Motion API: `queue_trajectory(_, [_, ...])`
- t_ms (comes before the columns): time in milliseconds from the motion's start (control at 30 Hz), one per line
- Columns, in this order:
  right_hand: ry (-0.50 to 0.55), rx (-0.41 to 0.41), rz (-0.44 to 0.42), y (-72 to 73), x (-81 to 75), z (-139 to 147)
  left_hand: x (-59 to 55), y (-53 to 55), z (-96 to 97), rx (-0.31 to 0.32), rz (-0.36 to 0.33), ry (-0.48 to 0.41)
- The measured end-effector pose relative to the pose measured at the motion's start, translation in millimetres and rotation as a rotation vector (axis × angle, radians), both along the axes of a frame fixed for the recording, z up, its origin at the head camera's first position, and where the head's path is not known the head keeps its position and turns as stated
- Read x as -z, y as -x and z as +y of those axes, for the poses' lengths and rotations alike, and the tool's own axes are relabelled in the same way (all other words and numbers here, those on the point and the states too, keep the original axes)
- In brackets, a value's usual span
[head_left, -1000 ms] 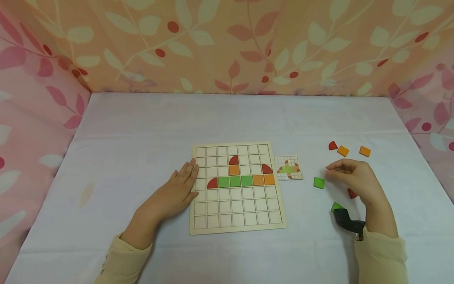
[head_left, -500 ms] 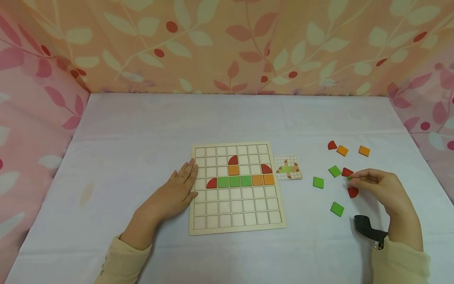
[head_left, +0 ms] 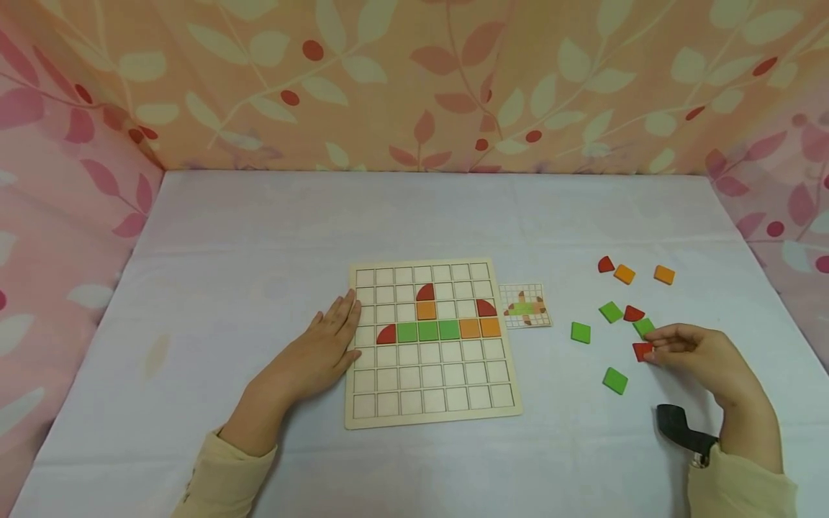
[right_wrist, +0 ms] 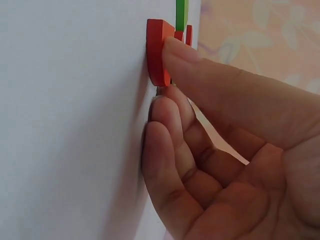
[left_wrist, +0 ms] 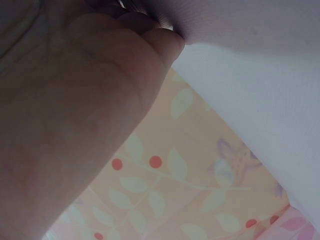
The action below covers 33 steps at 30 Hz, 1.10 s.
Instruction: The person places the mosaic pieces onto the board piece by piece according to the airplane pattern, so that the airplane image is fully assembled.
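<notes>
My left hand (head_left: 327, 342) lies flat with straight fingers at the left edge of the wooden grid board (head_left: 408, 375). Red quarter-circle, orange square and green square tiles sit in some of its cells. To the right, my right hand (head_left: 709, 363) pinches a red quarter-circle tile (head_left: 641, 351) at the white cloth. Seen from the right wrist, the thumb covers part of this red tile (right_wrist: 156, 52), and the other fingers are curled below. Just above it in the head view lies a green square tile (head_left: 643, 328). The left wrist view shows mostly the left hand's underside (left_wrist: 95, 95).
A small pattern card (head_left: 526, 306) touches the board's right side. Loose around the right hand are green tiles (head_left: 581, 332), red quarter-circles (head_left: 634, 314) and orange squares (head_left: 664, 275). A black curved fitting (head_left: 676, 426) projects from the right sleeve. Patterned curtains (head_left: 363, 86) border the table.
My right hand has moved right and a little toward me, uncovering green and red tiles, and now takes hold of a red quarter-circle. The left hand stays on the board's edge.
</notes>
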State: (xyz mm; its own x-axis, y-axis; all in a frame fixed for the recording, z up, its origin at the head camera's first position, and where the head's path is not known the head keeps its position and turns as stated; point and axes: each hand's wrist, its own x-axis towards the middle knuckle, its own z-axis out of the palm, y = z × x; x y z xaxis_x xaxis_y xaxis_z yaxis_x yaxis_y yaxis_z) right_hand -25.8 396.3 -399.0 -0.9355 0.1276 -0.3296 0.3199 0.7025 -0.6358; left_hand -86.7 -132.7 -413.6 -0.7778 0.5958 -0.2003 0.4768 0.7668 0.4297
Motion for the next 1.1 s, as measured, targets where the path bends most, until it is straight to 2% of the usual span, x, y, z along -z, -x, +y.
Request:
queue_trajectory(233, [-0.116, -0.120, 0.060, 0.5, 0.9, -1.7, -2.1, -0.7, 0.3, -0.001, -0.003, -0.005])
queue_trajectory(333, [-0.145, -0.148, 0.054, 0.7, 0.0, -2.4, -2.6, -1.2, 0.2, -0.001, -0.003, -0.006])
queue_trajectory(600, [-0.182, -0.132, -0.022, 1.0, -3.2, -7.2, -2.2, -1.1, 0.3, -0.001, 0.005, -0.013])
queue_trajectory(1100, [-0.222, -0.149, 0.052, 2.8, -9.0, -22.5, 1.7, 0.6, -0.2, 0.002, 0.007, 0.005])
